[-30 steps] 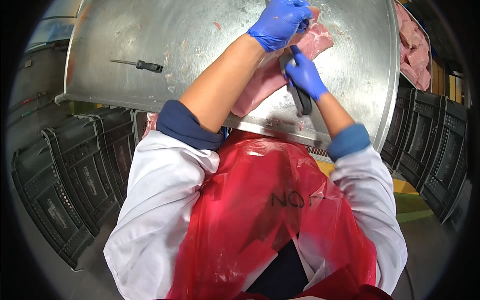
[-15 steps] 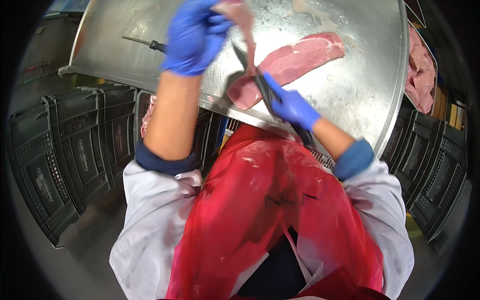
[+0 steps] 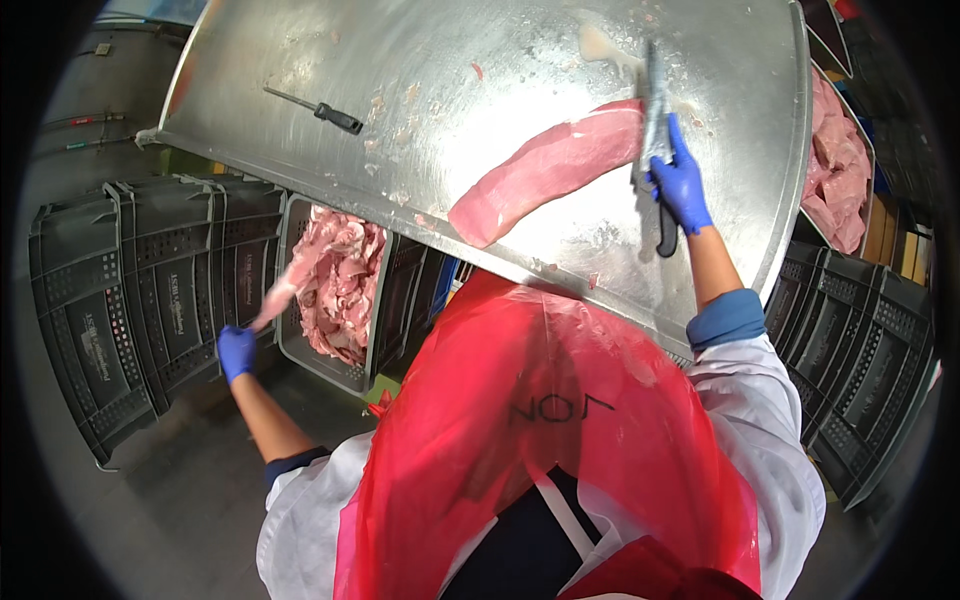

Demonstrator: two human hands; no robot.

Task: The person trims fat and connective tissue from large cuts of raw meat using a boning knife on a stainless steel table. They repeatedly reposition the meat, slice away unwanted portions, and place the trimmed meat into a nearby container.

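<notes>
My left hand (image 3: 237,352), in a blue glove, is off to the left beside a grey crate (image 3: 384,300). Its fingers pinch the end of a long strip of meat (image 3: 288,280), which stretches up over the meat trimmings (image 3: 345,295) in that crate. On the metal table, my gloved right hand (image 3: 683,188) grips a black-handled knife (image 3: 654,90), index finger stretched along it. The blade points away from me, next to the right end of a long, pink piece of meat (image 3: 550,165). That piece lies slantwise near the table's front edge.
A thin metal rod with a black handle (image 3: 338,117) lies on the left part of the metal table (image 3: 430,60). Stacked dark crates (image 3: 180,290) stand at the left, and more crates (image 3: 850,340) at the right. Another container holds cut meat (image 3: 838,165) beyond the table's right edge.
My left hand has carried the strip from above the table down left to the crate. My right hand has moved right with the knife, away from the meat piece's near end.
</notes>
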